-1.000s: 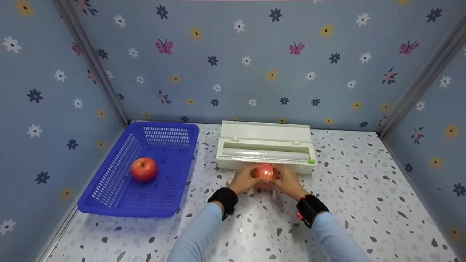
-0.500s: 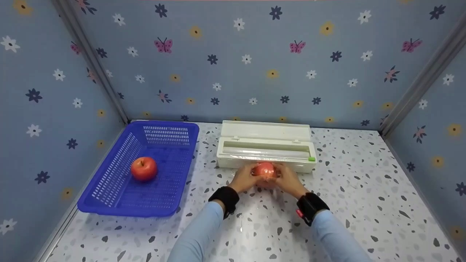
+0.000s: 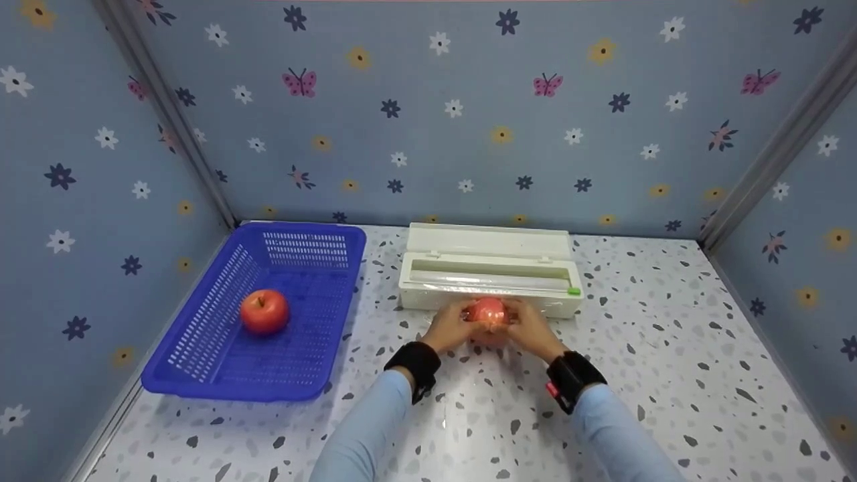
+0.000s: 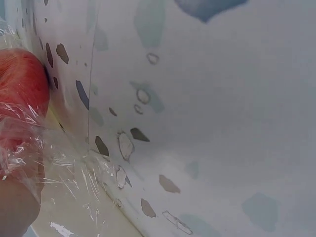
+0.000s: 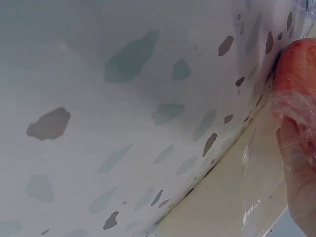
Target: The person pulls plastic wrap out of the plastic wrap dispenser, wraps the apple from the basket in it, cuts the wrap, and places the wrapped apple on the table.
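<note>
Between both hands is a red apple (image 3: 488,312) with clear cling film (image 4: 74,173) drawn over it, right at the front of the white cling film dispenser (image 3: 428,298). My left hand (image 3: 450,328) grips the apple's left side and my right hand (image 3: 534,331) its right side, the thumbs toward me. In the left wrist view the apple (image 4: 22,84) rests low against the table, crinkled film across it. The right wrist view has fingers (image 5: 292,143) under film along the apple (image 5: 298,66). The dispenser's lid (image 3: 489,239) stands raised, and a film roll (image 3: 489,280) lies inside.
A blue plastic basket (image 3: 335,335) stands at the left with another red apple (image 3: 265,312) in it. A green slider (image 3: 574,291) sits at the dispenser's right end. Flowered panels (image 3: 428,134) enclose the speckled table (image 3: 669,375) at the back and sides.
Both hands stay on the apple with almost no movement. The view has shifted very slightly.
</note>
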Motion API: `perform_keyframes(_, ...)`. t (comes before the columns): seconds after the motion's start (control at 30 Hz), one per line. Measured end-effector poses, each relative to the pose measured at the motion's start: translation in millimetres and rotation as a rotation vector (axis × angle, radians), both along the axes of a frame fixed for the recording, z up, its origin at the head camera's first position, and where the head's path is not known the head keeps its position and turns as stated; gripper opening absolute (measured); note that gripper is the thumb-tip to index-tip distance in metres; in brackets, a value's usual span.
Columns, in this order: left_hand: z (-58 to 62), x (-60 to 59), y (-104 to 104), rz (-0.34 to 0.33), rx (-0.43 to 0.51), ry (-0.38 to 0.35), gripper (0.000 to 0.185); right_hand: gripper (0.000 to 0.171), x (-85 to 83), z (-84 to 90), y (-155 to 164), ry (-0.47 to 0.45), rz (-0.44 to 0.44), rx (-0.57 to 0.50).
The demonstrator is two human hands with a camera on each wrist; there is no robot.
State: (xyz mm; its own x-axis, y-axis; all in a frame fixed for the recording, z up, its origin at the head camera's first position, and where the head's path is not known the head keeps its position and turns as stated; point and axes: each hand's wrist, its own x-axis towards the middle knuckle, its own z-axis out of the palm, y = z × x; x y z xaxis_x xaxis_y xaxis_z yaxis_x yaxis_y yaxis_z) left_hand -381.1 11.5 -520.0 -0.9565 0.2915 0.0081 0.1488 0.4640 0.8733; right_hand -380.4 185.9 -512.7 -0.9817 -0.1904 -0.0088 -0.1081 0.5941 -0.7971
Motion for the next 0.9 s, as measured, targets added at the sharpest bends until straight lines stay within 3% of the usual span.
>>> perform_keyframes(0.17, 3.2, 1.1, 0, 0.013, 0.033, -0.066, 0.044, 0.056, -1.1, 2.9, 1, -0.021, 0.017, -0.02)
perform_keyframes(0.33, 5.6, 1.8, 1, 0.019, 0.071, -0.083, 0.044, 0.053, -3.1, 5.1, 4, -0.003, 0.069, -0.022)
perform_keyframes(0.47, 5.1, 1.8, 2, 0.045, 0.018, -0.024, 0.049, 0.055, -5.7, 5.5, 5, 0.02, 0.123, -0.033)
perform_keyframes(0.67, 6.2, 4.4, 6, 0.111, -0.166, 0.151, 0.06, 0.058, -6.5, 7.7, 5, 0.049, 0.155, -0.029)
perform_keyframes(0.77, 11.4, 7.2, 8, 0.073, -0.269, 0.243, 0.059, 0.059, -5.6, 8.1, 5, 0.058, 0.159, -0.03)
perform_keyframes(0.9, 16.4, 7.6, 12, -0.01, -0.346, 0.335, 0.044, 0.057, -5.0, 7.3, 6, 0.067, 0.184, -0.031)
